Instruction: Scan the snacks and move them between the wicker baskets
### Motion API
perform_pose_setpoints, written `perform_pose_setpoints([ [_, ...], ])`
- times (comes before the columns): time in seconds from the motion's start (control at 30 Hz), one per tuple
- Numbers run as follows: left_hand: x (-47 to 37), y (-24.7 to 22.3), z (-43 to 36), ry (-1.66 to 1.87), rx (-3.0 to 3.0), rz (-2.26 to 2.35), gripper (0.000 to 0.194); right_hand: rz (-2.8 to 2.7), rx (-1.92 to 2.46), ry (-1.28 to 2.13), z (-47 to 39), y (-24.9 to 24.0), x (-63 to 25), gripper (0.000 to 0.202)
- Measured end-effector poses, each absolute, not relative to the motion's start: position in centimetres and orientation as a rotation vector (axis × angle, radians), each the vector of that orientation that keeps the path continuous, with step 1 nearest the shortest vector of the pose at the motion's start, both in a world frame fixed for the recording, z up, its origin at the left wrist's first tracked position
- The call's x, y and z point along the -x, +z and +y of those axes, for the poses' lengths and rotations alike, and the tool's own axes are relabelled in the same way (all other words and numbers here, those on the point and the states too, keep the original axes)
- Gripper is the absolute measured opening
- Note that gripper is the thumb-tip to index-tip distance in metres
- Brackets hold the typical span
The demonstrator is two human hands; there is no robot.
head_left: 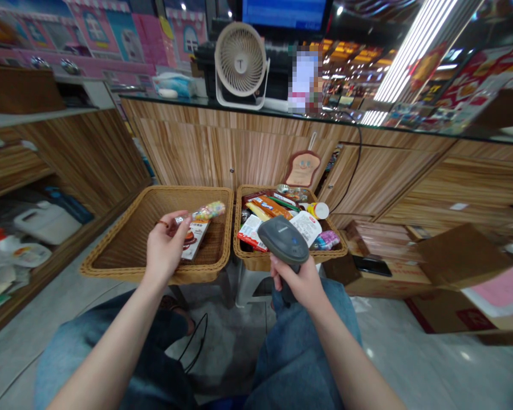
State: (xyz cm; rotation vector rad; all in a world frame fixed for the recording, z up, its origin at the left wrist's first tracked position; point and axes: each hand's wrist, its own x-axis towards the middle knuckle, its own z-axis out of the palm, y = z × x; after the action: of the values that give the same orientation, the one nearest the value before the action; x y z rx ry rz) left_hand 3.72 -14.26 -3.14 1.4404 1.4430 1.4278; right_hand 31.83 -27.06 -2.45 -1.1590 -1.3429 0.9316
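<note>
My left hand [168, 242] is closed on the narrow end of a clear pack of colourful candy [209, 211], held above the left wicker basket [123, 228]. Under it in that basket lies a flat white box with a dark round picture [195, 239]. My right hand [301, 279] grips the handle of a dark grey barcode scanner [283, 238], its head over the front of the right wicker basket [252, 263]. Packaged snacks fill this second basket, among them a red and white box [252, 232], an orange packet [272, 205] and a white-lidded tub [320, 210].
A wooden counter [188, 142] stands behind the baskets, with a white fan [240, 62] on its glass top. Open cardboard boxes [453, 310] and a black phone [371, 266] are at right. Shelves with a white jug [47, 225] stand left. A black cable [359, 148] hangs down.
</note>
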Motion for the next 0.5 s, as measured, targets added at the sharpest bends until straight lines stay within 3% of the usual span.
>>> perform_pose_setpoints([
  [0.3, -4.7, -2.3, -15.4, 1.319, -2.141, 1.657, 0.048, -1.289, 1.057, 0.832, -27.4, -2.0, -32.0, 0.043],
  [0.5, -7.8, -1.3, -15.2, 0.927, -2.507, 1.152, 0.069, -1.266, 1.045, 0.825, -27.6, -2.3, -32.3, 0.041],
])
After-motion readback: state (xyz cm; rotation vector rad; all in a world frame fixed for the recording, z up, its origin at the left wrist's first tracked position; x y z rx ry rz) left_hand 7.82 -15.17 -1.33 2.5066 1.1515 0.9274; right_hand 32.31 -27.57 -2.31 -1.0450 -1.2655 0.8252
